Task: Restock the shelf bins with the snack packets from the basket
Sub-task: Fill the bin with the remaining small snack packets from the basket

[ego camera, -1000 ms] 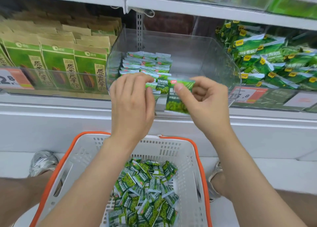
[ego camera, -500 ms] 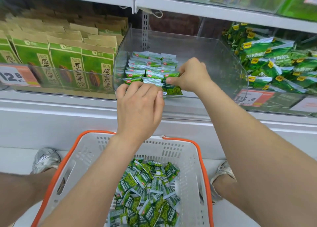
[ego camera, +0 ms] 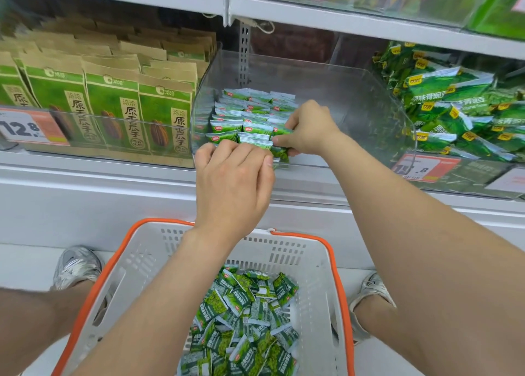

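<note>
Compared with one second earlier, your right hand [ego camera: 309, 128] has travelled from in front of the shelf [ego camera: 113, 176] into the clear bin [ego camera: 355, 114], carrying its packet [ego camera: 280, 153] with it. Over the last half second both hands keep nearly the same stations.

Right hand: located just right of frame centre, at the front of the bin. Its grip is clamped on one green packet, pinched between thumb and fingers. The packet sits low at the front of the bin, just beside the right end of the front row of stocked packets [ego camera: 241, 111].

Left hand [ego camera: 233, 188]: located at frame centre, below and left of the right hand, knuckles toward you, fingers curled at the bin's front wall. The fingertips are hidden, so you cannot tell whether this grip is clamped on anything. Its index finger lies just beside the held packet.

Stocked packets: arranged in overlapping rows in the left half of the bin; the right half shows bare floor.

Basket [ego camera: 287, 252]: white with an orange rim, at lower centre of the frame, between your shoes [ego camera: 76, 265]. A loose heap of green packets [ego camera: 247, 319] lies in it.

Surroundings: kraft-and-green bags [ego camera: 113, 105] stand at the upper left behind a price tag [ego camera: 31, 127]. Larger green bags [ego camera: 460, 111] fill the bin at the upper right.
</note>
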`<state>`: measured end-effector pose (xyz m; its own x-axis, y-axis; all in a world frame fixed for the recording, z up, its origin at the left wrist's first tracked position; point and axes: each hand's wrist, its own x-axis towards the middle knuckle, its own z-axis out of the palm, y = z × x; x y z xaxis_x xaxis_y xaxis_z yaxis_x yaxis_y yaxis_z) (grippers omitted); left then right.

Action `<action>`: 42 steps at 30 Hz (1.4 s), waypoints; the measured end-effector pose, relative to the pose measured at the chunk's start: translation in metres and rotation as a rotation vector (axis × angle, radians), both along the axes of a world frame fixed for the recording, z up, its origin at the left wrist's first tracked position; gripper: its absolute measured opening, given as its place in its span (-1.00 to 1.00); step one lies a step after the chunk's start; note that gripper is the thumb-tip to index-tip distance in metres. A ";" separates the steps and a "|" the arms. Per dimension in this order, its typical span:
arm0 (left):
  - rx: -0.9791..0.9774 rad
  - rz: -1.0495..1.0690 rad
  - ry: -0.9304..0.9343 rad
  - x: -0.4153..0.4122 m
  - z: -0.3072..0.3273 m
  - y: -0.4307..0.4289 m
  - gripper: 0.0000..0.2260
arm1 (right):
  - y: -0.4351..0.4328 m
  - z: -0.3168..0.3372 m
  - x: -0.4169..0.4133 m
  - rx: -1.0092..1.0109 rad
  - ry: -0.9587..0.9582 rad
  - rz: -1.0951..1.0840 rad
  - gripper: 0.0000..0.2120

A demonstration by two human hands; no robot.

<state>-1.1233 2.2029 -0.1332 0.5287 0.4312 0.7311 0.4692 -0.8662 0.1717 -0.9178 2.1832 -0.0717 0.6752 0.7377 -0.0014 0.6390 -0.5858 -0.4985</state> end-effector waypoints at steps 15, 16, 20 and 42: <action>-0.038 -0.119 -0.301 -0.003 0.004 -0.015 -0.86 | -0.056 0.015 -0.058 0.500 -0.401 0.010 -0.84; 0.002 -0.098 -0.340 -0.003 0.001 -0.019 -0.88 | -0.067 0.009 -0.071 0.626 -0.433 0.051 -0.87; 0.038 -0.261 -0.252 -0.009 -0.033 -0.026 -0.90 | -0.100 -0.039 -0.104 0.809 -0.629 0.177 -0.92; -1.140 -0.307 1.250 -0.080 -0.282 -0.080 -0.49 | -0.167 -0.269 -0.143 -0.766 0.174 0.488 -0.87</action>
